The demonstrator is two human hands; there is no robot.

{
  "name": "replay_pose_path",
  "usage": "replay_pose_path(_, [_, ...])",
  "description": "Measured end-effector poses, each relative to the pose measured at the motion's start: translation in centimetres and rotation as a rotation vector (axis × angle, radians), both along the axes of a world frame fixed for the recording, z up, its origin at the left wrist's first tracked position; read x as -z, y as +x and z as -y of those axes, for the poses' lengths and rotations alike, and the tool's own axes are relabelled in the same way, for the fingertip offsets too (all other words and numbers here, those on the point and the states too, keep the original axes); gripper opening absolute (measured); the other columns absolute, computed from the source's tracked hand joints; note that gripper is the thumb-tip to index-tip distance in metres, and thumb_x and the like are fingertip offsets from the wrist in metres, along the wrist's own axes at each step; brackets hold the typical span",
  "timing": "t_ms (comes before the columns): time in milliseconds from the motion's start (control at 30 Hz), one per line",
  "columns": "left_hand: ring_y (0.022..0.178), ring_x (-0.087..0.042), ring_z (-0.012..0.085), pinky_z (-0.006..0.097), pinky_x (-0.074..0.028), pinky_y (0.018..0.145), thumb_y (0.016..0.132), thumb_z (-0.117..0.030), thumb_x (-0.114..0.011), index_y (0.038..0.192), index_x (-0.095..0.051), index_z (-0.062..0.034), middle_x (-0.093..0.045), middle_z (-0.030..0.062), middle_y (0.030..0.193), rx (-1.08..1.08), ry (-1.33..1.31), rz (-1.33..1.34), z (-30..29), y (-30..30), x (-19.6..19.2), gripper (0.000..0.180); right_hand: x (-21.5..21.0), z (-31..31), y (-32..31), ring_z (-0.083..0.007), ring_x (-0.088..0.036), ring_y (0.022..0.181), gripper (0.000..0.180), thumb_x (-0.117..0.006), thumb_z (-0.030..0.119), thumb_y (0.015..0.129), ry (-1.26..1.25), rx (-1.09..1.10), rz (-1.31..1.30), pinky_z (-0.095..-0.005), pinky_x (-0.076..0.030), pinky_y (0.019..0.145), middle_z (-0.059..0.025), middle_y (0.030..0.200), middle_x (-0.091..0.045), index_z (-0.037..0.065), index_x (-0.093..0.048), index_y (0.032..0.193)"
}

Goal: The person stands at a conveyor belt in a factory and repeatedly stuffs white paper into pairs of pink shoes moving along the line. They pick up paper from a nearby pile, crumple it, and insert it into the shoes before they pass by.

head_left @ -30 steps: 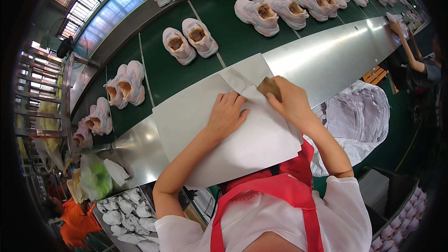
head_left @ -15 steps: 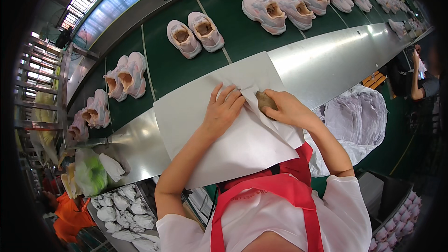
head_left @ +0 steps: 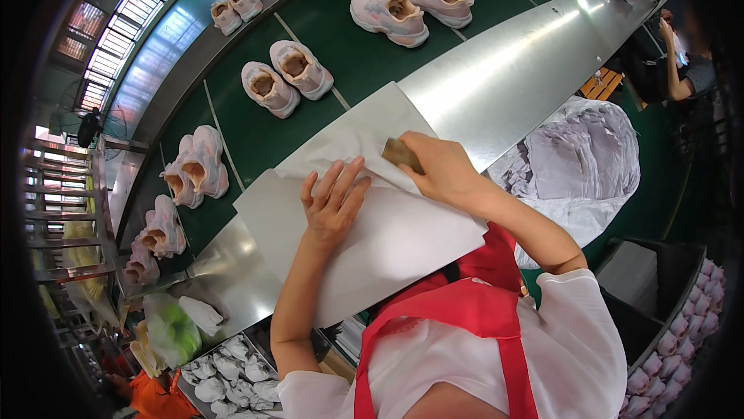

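Your left hand (head_left: 333, 203) is lying flat on the big sheet of white paper (head_left: 387, 241), fingers spread apart and palm pressing down, roughly in the middle of the sheet. Your right hand (head_left: 442, 171) sits just beside it, toward the far edge of the paper, and it's closed around a small brown block (head_left: 401, 154), thumb and fingers pinching it against the paper where a fold runs across. The paper itself is spread over the shiny metal counter (head_left: 504, 78), hanging a bit over the near edge toward your red apron (head_left: 465, 318). Beyond the paper, on the far side of the counter, there's the green conveyor belt (head_left: 349, 55) with pairs of pale pink and white sneakers (head_left: 283, 78) lined up on it, well apart from the paper. To the right of the paper, below the counter's edge, there's a bag full of more white sheets (head_left: 577, 163). To the left of the paper, down low, you can see a bin of wadded paper balls (head_left: 221, 365).
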State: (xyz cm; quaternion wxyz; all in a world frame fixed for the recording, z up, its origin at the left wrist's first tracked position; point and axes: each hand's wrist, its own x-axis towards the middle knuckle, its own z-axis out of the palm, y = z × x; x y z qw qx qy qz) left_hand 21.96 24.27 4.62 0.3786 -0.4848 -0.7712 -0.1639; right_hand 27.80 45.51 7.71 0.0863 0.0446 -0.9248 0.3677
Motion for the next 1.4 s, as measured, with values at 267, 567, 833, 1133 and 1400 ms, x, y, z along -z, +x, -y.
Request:
replay_pose_path(267, [0.064,-0.048,0.0215,0.044,-0.036,0.092,0.070,-0.002,-0.053,0.097,-0.059,-0.0042,-0.046,0.0060,0.067,0.198,-0.157,0.544,-2.2,0.0,-2.0,0.028,1.7,-1.6,-1.4,-0.0325,-0.060,0.079,0.022,-0.057,0.015,0.078,-0.069,0.020,0.031,-0.0416,-0.049,0.067,-0.0142,0.085,-0.062,0.004,-0.053,0.097])
replay_pose_path(567, [0.055,-0.040,0.0224,0.037,-0.035,0.069,0.069,-0.010,-0.063,0.059,-0.041,-0.0060,-0.034,0.0056,0.057,0.204,-0.229,0.439,-5.3,-1.0,0.0,0.024,7.0,-9.3,2.4,-0.0188,-0.060,0.079,0.017,-0.060,0.006,0.080,-0.467,0.414,-0.454,-0.0309,-0.047,0.076,-0.0077,0.089,-0.062,0.006,-0.062,0.097])
replay_pose_path(833, [0.055,-0.039,0.0230,0.038,-0.036,0.063,0.065,-0.009,-0.057,0.056,-0.035,-0.0075,-0.031,0.0064,0.056,0.221,-0.270,0.345,-3.9,-2.0,2.7,0.024,27.2,-29.1,19.7,-0.0189,-0.061,0.073,0.016,-0.062,0.012,0.080,-0.143,1.420,-0.152,-0.0333,-0.048,0.065,-0.0067,0.083,-0.063,0.008,-0.061,0.096])
replay_pose_path(1133, [0.061,-0.042,0.0257,0.038,-0.038,0.068,0.067,-0.010,-0.057,0.061,-0.039,-0.0067,-0.036,0.0072,0.060,0.115,-0.421,0.395,-2.0,-2.4,2.8,0.019,29.8,-33.9,21.2,-0.0195,-0.059,0.072,0.027,-0.071,0.017,0.074,0.216,1.432,-0.022,-0.0360,-0.046,0.064,-0.0016,0.088,-0.059,0.015,-0.057,0.096])
replay_pose_path(1400, [0.072,-0.046,0.0273,0.038,-0.039,0.075,0.071,-0.011,-0.056,0.072,-0.049,-0.0055,-0.044,0.0086,0.070,-0.030,-0.391,0.533,-2.1,-0.2,2.0,0.009,29.2,-33.6,21.7,-0.0239,-0.059,0.082,0.028,-0.070,0.014,0.074,0.082,1.488,0.070,-0.0393,-0.045,0.066,-0.0031,0.091,-0.057,0.014,-0.054,0.097])
